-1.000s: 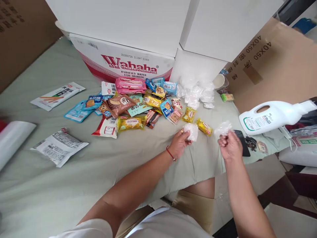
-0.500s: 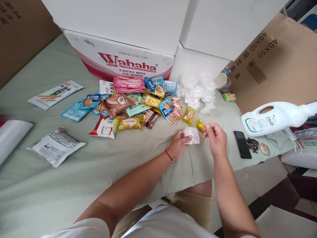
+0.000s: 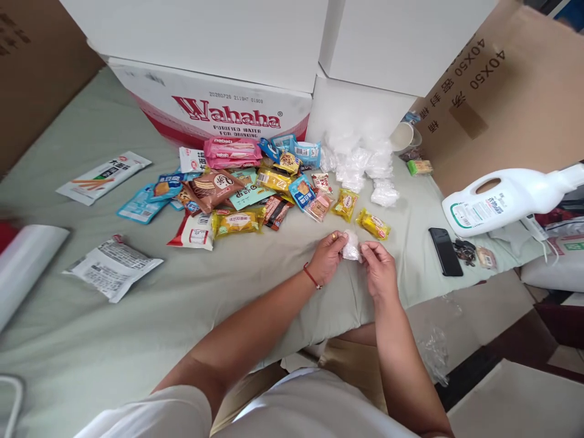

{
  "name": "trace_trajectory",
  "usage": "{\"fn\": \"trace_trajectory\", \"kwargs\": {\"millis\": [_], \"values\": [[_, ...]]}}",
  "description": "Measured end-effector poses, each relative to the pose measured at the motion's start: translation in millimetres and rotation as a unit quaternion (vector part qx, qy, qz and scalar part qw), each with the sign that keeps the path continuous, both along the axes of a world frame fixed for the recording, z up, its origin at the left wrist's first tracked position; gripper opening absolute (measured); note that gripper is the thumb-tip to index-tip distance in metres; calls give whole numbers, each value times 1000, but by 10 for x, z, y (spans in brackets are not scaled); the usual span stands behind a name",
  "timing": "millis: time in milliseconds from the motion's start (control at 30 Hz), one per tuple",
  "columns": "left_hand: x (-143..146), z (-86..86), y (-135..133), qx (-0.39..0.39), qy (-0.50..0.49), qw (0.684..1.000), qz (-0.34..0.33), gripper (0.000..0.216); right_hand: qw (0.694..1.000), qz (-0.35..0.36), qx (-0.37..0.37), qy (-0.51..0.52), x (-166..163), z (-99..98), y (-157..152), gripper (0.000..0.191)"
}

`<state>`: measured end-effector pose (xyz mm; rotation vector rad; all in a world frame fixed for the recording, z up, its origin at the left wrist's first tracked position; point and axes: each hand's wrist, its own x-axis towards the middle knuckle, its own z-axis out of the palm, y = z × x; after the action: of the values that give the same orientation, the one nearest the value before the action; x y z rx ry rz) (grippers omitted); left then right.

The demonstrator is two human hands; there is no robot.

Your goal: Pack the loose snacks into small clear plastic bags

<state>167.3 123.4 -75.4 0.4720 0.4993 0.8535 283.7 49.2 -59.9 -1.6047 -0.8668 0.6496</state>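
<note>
A small piece of clear bubble wrap is held between both hands just above the green cloth. My left hand pinches its left side, thumb on top. On the other side, my right hand is closed with its fingertips at the wrap's right edge. Whether anything lies inside the wrap cannot be made out. Just beyond my right hand lies a yellow snack packet, with a second yellow packet a little farther left. A heap of wrapped snacks, among them pink wafer packs, spreads to the left.
Crumpled clear plastic bundles are piled against white boxes behind a Wahaha carton. To the right lie a white detergent bottle, a black phone and keys. A silver-grey packet lies at left on the cloth.
My right hand has come left and down from the yellow packet to the bubble wrap's right edge. The wrap, flat and square before, is now narrower and bunched. The view has shifted slightly.
</note>
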Motion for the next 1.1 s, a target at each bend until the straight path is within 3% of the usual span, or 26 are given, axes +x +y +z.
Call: {"fn": "trace_trajectory", "kwargs": {"millis": [67,133,233,300,433,533,600,700,800,967,1100], "values": [[2,1,1,17,23,1000,13,60,995,7,26,-95,-35,84,-41,37],[8,-12,-7,40,63,997,24,61,971,47,35,-232,-95,171,-80,42],[29,-47,-20,72,113,990,52,63,940,107,10,-324,-163,229,-123,26],[46,-69,-24,82,127,987,64,67,955,94,-9,-281,-150,209,-149,22],[62,-77,-31,72,130,988,51,69,993,-4,-17,-117,-55,150,-210,30],[48,-60,-53,93,149,982,63,68,998,44,-16,-47,-69,138,-227,35],[31,-48,-74,135,164,975,58,66,995,90,-29,-11,-125,118,-207,37],[14,-36,-92,172,158,971,41,63,997,45,-31,47,-180,78,-157,35],[19,-24,-77,137,138,980,35,64,989,-17,-12,146,-130,92,-146,35],[43,-3,-35,80,114,990,38,69,954,-25,-24,296,48,165,-237,38],[13,14,-2,27,84,996,17,68,940,-36,-7,340,163,70,-308,32]]}}
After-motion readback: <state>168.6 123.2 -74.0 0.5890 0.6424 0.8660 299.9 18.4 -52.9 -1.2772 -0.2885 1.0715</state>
